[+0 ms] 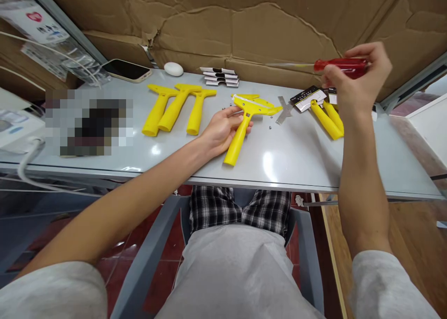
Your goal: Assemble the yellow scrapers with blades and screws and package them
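Observation:
My left hand (pixel 223 130) is closed around a yellow scraper (pixel 239 139), its wide head pointing away from me and the handle towards the table edge. Raised at the right, my right hand (pixel 363 79) grips a screwdriver (pixel 340 67) by its red handle, the thin shaft pointing left. Just beyond the held scraper lie more yellow plastic pieces, partly hidden by it. Flat metal blades (pixel 284 110) rest to its right, with several small screws (pixel 270 127) scattered close by.
Yellow scraper handles (pixel 197 109) lie to the left. Carded yellow scrapers (pixel 326 118) are at the right. Along the back are folded black-and-white cards (pixel 220 77), a white egg-shaped object (pixel 173 69) and a phone (pixel 127 71). Cardboard (pixel 223 25) walls off the table's far side.

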A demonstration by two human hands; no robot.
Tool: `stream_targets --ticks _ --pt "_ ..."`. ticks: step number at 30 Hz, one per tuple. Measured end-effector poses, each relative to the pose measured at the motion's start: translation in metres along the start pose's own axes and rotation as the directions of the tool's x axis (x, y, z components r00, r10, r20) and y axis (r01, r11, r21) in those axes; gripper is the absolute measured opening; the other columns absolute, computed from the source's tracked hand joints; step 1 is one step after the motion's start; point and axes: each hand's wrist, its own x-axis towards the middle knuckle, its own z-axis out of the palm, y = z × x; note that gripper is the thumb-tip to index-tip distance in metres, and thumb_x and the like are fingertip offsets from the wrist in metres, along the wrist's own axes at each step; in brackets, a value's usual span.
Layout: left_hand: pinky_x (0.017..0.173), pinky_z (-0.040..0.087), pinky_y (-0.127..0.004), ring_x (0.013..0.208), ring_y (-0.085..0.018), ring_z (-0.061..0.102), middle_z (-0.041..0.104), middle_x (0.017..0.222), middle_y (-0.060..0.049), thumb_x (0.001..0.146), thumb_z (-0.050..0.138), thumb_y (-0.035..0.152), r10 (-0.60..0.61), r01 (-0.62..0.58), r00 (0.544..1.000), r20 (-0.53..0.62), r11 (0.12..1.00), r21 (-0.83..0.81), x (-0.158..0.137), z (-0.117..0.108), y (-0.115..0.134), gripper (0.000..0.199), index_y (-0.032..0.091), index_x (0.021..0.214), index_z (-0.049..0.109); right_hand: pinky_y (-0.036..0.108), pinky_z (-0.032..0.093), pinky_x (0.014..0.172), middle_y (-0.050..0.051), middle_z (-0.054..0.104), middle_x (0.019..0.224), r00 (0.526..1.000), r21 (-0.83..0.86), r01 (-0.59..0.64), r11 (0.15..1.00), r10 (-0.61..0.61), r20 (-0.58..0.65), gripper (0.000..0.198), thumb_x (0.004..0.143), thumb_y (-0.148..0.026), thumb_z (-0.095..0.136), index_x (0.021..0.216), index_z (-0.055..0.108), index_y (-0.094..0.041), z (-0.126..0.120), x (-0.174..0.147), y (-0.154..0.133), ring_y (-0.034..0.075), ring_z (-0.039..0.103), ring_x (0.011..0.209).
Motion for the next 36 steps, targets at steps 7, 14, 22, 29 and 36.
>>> stream_targets --ticks 7,14,22,29,36 --pt "0.076 0.068 -0.031 0.077 -0.018 0.079 0.081 0.096 -0.008 0.105 0.064 -0.004 0.017 -0.018 1.0 0.022 1.0 0.016 0.007 -0.006 -0.005 0.031 0.017 0.127 0.07 0.057 0.065 0.086 0.005 0.07 0.152 0.999 0.086 -0.052 0.995 0.052 -0.003 0.077 0.081 -0.093 0.068 0.138 0.051 -0.045 -0.007 0.0 -0.006 0.034 0.082 0.119" --pt "0.077 0.066 -0.029 0.08 -0.018 0.079 0.08 0.097 -0.006 0.099 0.067 -0.005 0.035 -0.036 0.999 0.024 0.999 0.014 0.008 -0.008 -0.006 0.035 0.018 0.126 0.072 0.059 0.066 0.086 0.006 0.072 0.134 0.983 0.019 -0.123 0.992 0.12 0.136 0.086 0.072 -0.095 0.076 0.139 0.053 -0.046 -0.007 -0.004 -0.011 0.034 0.079 0.115" --pt "0.074 0.064 -0.029 0.079 -0.018 0.079 0.08 0.095 -0.005 0.097 0.071 -0.006 0.036 -0.036 0.999 0.033 0.999 -0.006 0.01 -0.008 -0.007 0.035 0.018 0.123 0.071 0.057 0.067 0.08 0.004 0.068 0.105 0.995 0.121 -0.045 0.992 0.034 0.095 0.067 0.073 -0.078 0.087 0.121 0.059 -0.041 0.003 -0.006 -0.017 0.029 0.079 0.093" --pt "0.076 0.065 -0.029 0.08 -0.018 0.08 0.079 0.092 -0.005 0.099 0.069 -0.004 0.032 -0.033 0.999 0.034 0.999 0.014 0.01 -0.009 -0.007 0.035 0.019 0.126 0.071 0.043 0.062 0.061 -0.002 0.063 0.089 0.996 0.351 0.04 0.935 -0.063 0.055 0.045 0.069 -0.037 0.084 0.11 0.065 -0.031 0.012 -0.009 -0.021 0.015 0.063 0.062" --pt "0.077 0.068 -0.03 0.08 -0.018 0.08 0.081 0.1 -0.008 0.1 0.071 -0.002 0.043 -0.044 0.999 0.029 0.998 0.036 0.011 -0.01 -0.008 0.033 0.018 0.125 0.072 0.048 0.067 0.072 0.003 0.067 0.115 0.993 0.247 0.04 0.968 -0.066 0.096 0.051 0.076 -0.051 0.091 0.116 0.065 -0.033 0.005 -0.007 -0.017 0.021 0.076 0.082"
